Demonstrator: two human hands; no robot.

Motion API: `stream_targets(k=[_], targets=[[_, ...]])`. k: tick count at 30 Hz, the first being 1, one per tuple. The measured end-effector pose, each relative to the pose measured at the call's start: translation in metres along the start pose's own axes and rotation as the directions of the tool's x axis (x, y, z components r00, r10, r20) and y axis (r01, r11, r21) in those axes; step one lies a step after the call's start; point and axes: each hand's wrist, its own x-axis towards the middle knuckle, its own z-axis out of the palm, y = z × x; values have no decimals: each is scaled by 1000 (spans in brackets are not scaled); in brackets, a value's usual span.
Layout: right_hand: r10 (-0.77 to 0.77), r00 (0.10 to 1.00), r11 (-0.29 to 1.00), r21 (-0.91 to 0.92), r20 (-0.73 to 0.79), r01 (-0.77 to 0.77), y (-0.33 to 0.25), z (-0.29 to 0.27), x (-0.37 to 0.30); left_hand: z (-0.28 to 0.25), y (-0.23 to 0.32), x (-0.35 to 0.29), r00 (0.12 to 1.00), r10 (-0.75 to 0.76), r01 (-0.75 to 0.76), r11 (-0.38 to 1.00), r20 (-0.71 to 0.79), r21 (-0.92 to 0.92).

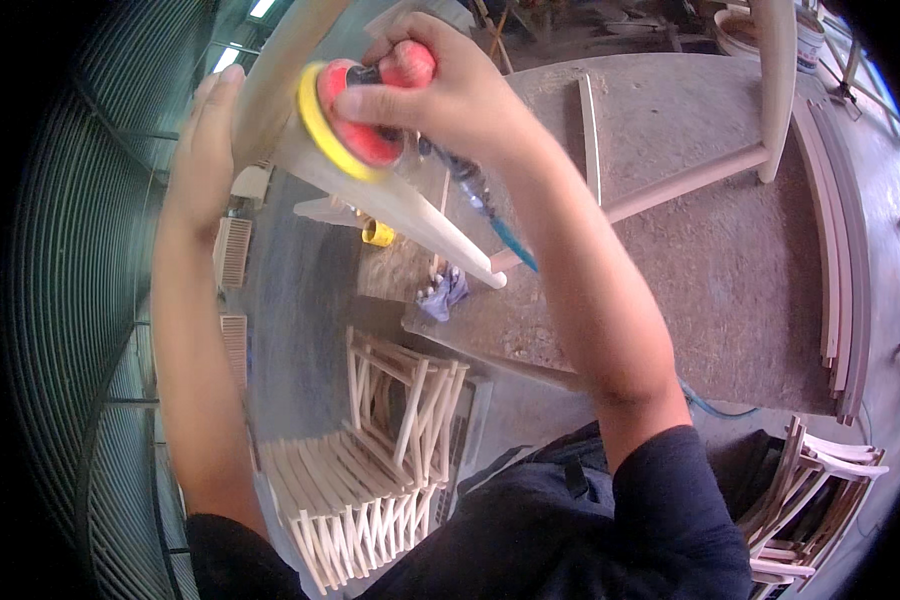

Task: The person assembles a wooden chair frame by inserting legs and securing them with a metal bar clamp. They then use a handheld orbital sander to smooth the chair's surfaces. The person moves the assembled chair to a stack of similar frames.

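Observation:
A round orbital sander with a red body and yellow pad is in my right hand, fingers wrapped round its top. The sander tilts on edge, its pad turned toward a pale wooden frame; motion blur hides whether they touch. My left hand is on the frame's broad upper piece at the left, thumb along the edge and the other fingers partly hidden. From the frame a rounded leg slants down to the right. A crossbar joins another upright leg. A blue air hose trails from the sander.
The frame stands over a worn worktable with long wooden strips along its right side. A crumpled glove and yellow cup lie near its left edge. Stacked wooden frames stand below left, more chair parts at lower right.

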Motion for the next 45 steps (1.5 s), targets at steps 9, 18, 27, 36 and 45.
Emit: stream_targets(k=[9, 18, 27, 36, 45], targets=[[183, 806, 923, 185, 562, -339, 13, 10, 53, -4, 16, -33, 976, 216, -203, 949, -32, 240], [218, 924, 934, 209, 313, -291, 19, -7, 32, 4, 8, -12, 980, 196, -185, 957, -29, 223], [328, 938, 914, -289, 111, -285, -87, 40, -100, 12, -54, 59, 991, -88, 85, 996, 102, 41], [441, 885, 760, -461, -151, -458, -100, -76, -165, 9, -19, 78, 931, -100, 78, 994, 350, 77], [-163, 874, 697, -680, -457, -226, -163, -212, -72, 85, 107, 121, 941, 85, -69, 996, 329, -60]])
